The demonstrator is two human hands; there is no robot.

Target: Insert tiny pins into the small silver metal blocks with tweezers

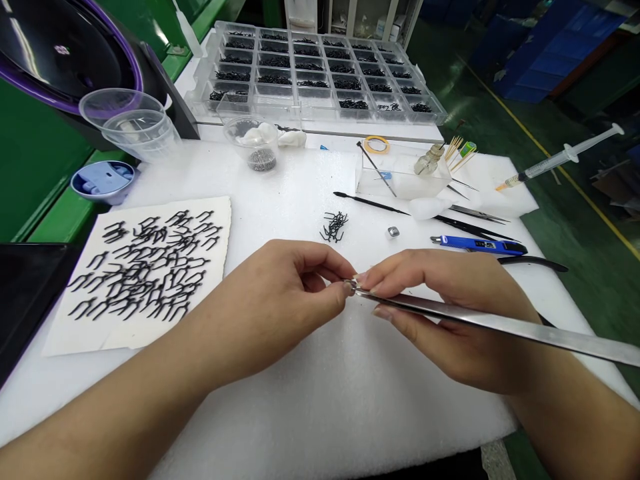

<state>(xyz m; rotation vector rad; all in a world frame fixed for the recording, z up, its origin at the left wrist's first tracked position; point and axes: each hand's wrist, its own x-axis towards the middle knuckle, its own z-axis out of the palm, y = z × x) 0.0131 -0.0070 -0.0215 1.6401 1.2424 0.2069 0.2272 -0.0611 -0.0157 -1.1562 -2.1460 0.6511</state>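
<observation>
My left hand (pixel 287 293) is closed in a pinch on a tiny metal part (pixel 350 287) at the middle of the white foam mat (pixel 300 413). My right hand (pixel 440 300) grips long steel tweezers (pixel 500 325), whose tips meet the same part. A small heap of black forked pieces (pixel 334 225) lies just beyond my fingers, with a little metal nut (pixel 393 232) to its right. On the left, a white sheet (pixel 145 267) carries several more black forked pieces spread out.
A clear compartment box (pixel 320 73) of black parts stands at the back. Plastic cups (pixel 133 123), a small dish of beads (pixel 255 143), a blue knife (pixel 475 245), black tweezers (pixel 480 215), a syringe (pixel 560 160) and a clear block (pixel 400 177) surround the mat.
</observation>
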